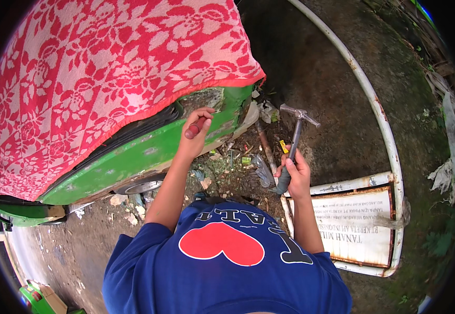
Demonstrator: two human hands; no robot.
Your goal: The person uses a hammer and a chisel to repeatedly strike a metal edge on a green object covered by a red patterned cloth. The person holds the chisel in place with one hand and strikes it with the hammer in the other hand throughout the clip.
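My left hand (197, 125) is closed round a tool's red-brown handle (194, 130), close to the bare, scraped corner of a green car body (149, 154). The tool's far end is hidden, so I cannot tell its kind or whether it touches the metal. In my right hand (297, 172) is a hammer (296, 137), gripped low on its shaft. Its metal head points up and away, apart from the car. A red and pink floral blanket (117, 68) drapes over the car, its hem hanging just above the worked corner.
Below the car lie plaster chips, scraps and a rusty pipe (263, 140). A wheel (139, 187) shows under its edge. On the right stands a curved white pipe frame (366, 78) with a rusty-edged white sign (358, 222). Another green object (38, 298) is at lower left.
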